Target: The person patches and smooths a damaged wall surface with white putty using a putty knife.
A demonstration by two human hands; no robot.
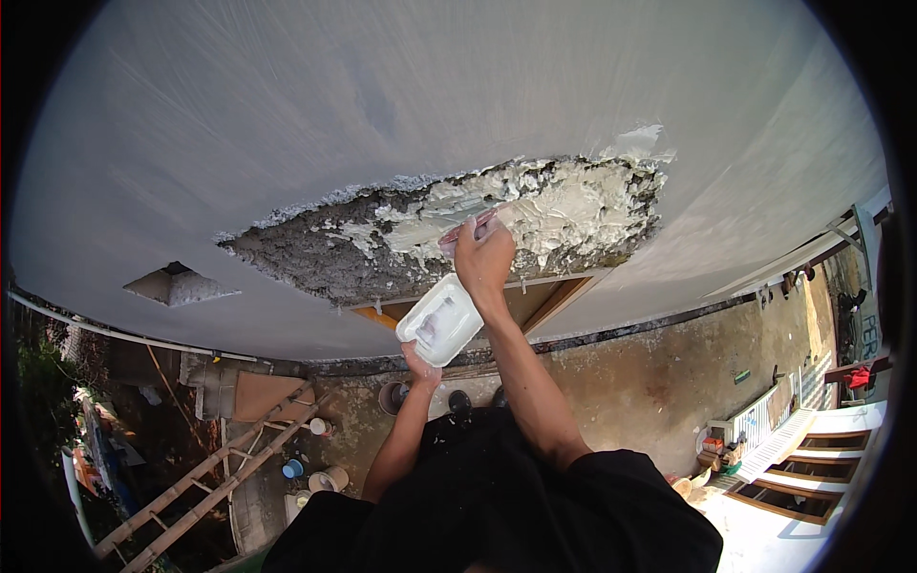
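My left hand [421, 365] grips the lower end of a shallow white plastic tray [460, 336], which has a smear of whitish paste at its bottom. My right hand [485, 256] is closed around a reddish flat spreader [461, 232] and sits against the wall above the tray. Under the spreader lies a rough, chipped patch [325, 250] of bare grey wall. Thick cream-white plaster [564, 212] covers much of its right and middle part in uneven ridges. The spreader's working edge is partly hidden by my fingers.
A wood-framed opening [559, 304] lies just below the patch, and a square hole [177, 283] is at its left. Down left, a wooden ladder [205, 482] leans near buckets and a blue cup [293, 468]. White slatted furniture [778, 444] stands at the right.
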